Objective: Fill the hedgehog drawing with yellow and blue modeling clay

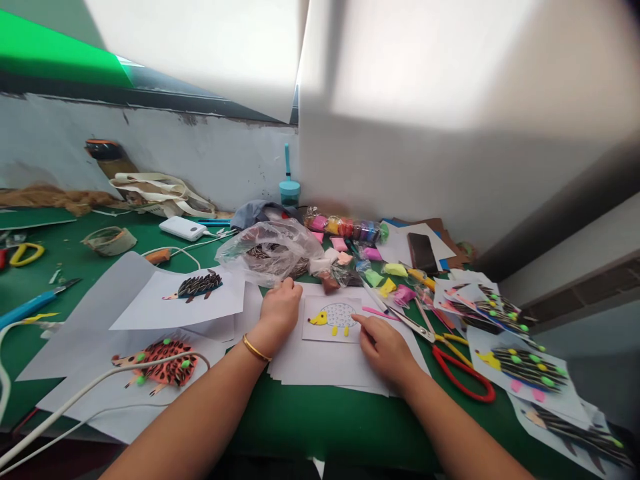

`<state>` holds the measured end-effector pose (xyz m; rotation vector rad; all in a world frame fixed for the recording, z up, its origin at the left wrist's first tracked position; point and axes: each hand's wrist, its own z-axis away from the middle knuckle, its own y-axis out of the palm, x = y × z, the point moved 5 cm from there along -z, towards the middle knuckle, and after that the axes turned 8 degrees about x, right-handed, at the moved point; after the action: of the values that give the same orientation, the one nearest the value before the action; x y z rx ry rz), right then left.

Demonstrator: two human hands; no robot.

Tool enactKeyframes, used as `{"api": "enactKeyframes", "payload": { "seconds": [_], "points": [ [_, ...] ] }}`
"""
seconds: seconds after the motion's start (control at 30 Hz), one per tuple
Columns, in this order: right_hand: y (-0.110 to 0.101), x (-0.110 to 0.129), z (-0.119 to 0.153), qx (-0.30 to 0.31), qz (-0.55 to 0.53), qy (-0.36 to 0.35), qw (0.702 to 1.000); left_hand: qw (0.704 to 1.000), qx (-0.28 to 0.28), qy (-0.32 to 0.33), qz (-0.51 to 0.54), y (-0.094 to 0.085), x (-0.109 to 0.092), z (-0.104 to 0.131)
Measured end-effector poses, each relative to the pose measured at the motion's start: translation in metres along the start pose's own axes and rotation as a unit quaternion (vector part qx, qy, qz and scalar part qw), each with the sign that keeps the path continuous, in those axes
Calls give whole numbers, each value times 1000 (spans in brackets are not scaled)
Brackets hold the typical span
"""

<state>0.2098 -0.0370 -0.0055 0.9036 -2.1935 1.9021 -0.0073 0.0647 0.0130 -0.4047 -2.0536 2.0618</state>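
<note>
Right hand (387, 347) is stretching its index finger to the right side of the hedgehog's body on a small card (320, 335), its thumb standing apart; nothing is showing in its grip. Left hand (279, 312) is curling narrowly by the card's upper left; whether it is holding anything, I cannot tell.

The card is lying flat between the hands, on a stack of white paper (310, 372). Its hedgehog (341, 315) is already wearing a yellow face and yellow feet, with eye and nose in place, while the body is showing only an outline and small marks, with no dark spines. By comparison, the black-spined hedgehog (200, 285) and the red hedgehog (170, 360) on the left, and the sheets (530, 367) on the right, are carrying full spines, so the card's body looks like the unfinished part.

Beyond, a clear bag of dark seeds (273, 250) and coloured clay packets (395, 269) are lying on the green table (320, 420); red-handled scissors (463, 377) are resting to the right.
</note>
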Motion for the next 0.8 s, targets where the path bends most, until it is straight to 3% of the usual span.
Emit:
{"api": "enactKeyframes", "payload": {
  "seconds": [0.1, 0.23, 0.37, 0.5, 0.63, 0.73, 0.8],
  "points": [
    [-20, -6, -1, -25, 45, -14, 999, 1000, -6, -8, 19, -5, 0, 1],
    [-57, -39, -14, -58, 171, 55, 982, 998, -19, 1, 59, -22, -8, 5],
    [-64, -76, -40, 19, 228, 95, 969, 959, -45, 72, 269, -42, -28, 8],
    [-50, -92, -59, 67, 240, 112, 962, 876, -11, 90, 475, -39, -40, 0],
    [-44, -95, -64, 67, 242, 116, 961, 743, 4, 88, 664, -21, -39, -9],
    [-52, -98, -63, 33, 235, 122, 964, 669, 38, 76, 739, -8, -38, -10],
    [-63, -95, -61, -27, 210, 116, 970, 640, 56, 65, 763, -4, -37, -10]
  ]
}}
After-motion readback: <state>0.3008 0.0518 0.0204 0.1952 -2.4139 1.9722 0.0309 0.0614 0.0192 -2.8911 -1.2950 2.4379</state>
